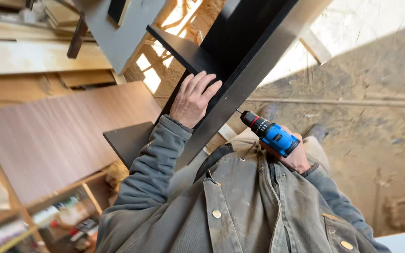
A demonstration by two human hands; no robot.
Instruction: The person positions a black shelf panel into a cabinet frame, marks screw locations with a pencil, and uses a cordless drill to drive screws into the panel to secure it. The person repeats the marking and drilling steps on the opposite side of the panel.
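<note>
Left hand [194, 99] is laid flat, fingers spread, on the black panel [240, 51], which is stood on edge over the sawdust floor [352, 122]. Blue drill [270, 132] is gripped in the right hand [296, 157], bit set against the panel's edge.

Sawdust-strewn floor [376, 117] with a thin wooden strip [343, 101] across it

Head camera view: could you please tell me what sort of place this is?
Probably a carpentry workshop: wooden boards lie stacked, the left hand steadies a black panel, and the right hand holds a blue cordless drill.
</note>
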